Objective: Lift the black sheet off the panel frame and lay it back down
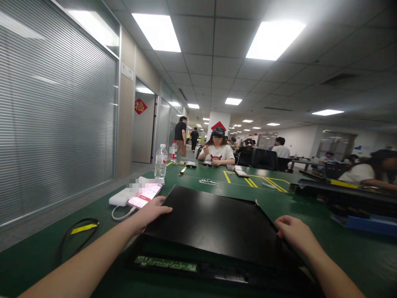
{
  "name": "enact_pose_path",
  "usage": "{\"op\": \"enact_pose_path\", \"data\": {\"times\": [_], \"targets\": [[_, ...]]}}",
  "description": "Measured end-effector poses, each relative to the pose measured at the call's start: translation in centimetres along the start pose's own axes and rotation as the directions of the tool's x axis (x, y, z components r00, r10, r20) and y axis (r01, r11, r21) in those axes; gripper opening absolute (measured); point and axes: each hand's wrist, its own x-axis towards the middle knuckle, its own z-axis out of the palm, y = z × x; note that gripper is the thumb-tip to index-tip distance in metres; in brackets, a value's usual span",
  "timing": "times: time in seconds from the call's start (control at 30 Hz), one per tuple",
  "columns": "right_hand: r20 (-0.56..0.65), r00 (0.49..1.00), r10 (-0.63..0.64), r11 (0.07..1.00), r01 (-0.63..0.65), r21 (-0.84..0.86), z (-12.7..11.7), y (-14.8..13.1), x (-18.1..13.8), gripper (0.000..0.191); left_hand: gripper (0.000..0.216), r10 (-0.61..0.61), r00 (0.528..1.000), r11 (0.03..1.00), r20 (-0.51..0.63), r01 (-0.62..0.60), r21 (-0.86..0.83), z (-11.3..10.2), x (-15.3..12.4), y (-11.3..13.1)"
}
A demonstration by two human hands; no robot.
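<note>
A large flat black panel (214,223) lies tilted before me on the green table. My left hand (155,212) grips its left edge, thumb on top and fingers partly hidden beneath. At the right side, my right hand (291,231) pinches the panel's black edge strip with fingers closed. Below the panel's near edge sits a black frame (223,271) with a green circuit board (166,263) showing in it. Close to my left hand, a lit phone (145,195) rests against a white box-shaped device (119,200) with a white cable.
A black strap with a yellow tag (84,228) lies at left. A water bottle (160,162) and a red-labelled bottle (174,151) stand farther back. Black panels (338,188) and a blue tray (369,222) are stacked at right. A person (218,153) sits across the table (192,174).
</note>
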Motion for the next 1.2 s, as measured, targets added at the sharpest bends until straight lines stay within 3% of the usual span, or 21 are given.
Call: {"op": "enact_pose_path", "data": {"times": [0.5,1.2], "targets": [[0.001,1.000,0.009,0.999,-0.009,0.033,-0.1,0.4,0.7,0.029,0.059,0.075,0.994,0.995,0.079,-0.069,-0.073,-1.3,2.2,-1.5],[-0.036,0.999,-0.001,0.999,-0.001,-0.047,-1.6,-0.4,0.0,0.030,0.053,0.064,0.997,0.997,0.044,-0.062,-0.036,-0.7,0.6,0.6]]}}
